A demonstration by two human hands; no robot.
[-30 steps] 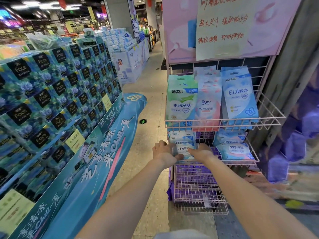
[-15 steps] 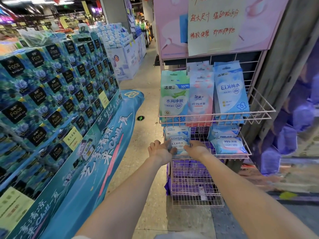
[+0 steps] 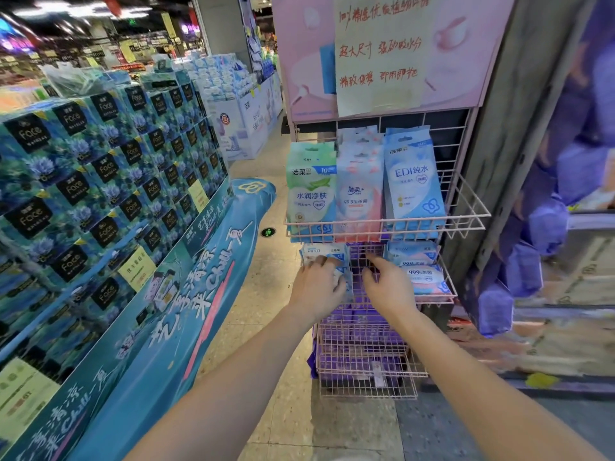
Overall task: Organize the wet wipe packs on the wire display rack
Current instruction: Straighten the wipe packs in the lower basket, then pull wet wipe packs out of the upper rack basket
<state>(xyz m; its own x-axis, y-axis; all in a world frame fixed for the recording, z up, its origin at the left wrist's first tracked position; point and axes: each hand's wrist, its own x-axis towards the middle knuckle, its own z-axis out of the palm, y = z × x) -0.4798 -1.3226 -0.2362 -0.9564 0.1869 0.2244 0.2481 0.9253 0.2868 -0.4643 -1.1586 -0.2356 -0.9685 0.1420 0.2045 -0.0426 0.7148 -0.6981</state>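
Far left: we see stacked blue tissue boxes [image 3: 100,181] marked "Face", with a yellow price tag [image 3: 136,268] on the lower rows
Base of that stack: we read a teal banner [image 3: 186,304] with white script, running along the floor toward the rack
Floor: we note a small green round marker [image 3: 268,232] on the pale tiles between the banner and the rack
Wire display rack: we face a pink wire display rack [image 3: 466,207] with a top shelf, a middle shelf and a lower basket holding purple packs
Top shelf, left to right: we see a green pack [image 3: 311,191], a pink pack [image 3: 358,194] and a blue EDI pack [image 3: 412,184], all upright and side by side against the front rail
Left hand: our left hand [image 3: 317,287] reaches onto the left part of the middle shelf, its fingers [image 3: 321,261] curled over a small blue-and-white wet wipe pack [image 3: 344,272] and gripping it
Behind it: we see another blue-and-white pack [image 3: 324,251] lying at the back of the same shelf, touching the held one
Right hand: our right hand [image 3: 389,287] hovers over the bare middle of the shelf, fingers spread and loosely bent, holding nothing
Right of the hands: we see flat "999" packs [image 3: 422,276] stacked on the right part of the middle shelf
Above: we see a pink poster [image 3: 299,61] with a handwritten paper sign [image 3: 379,51] in red characters
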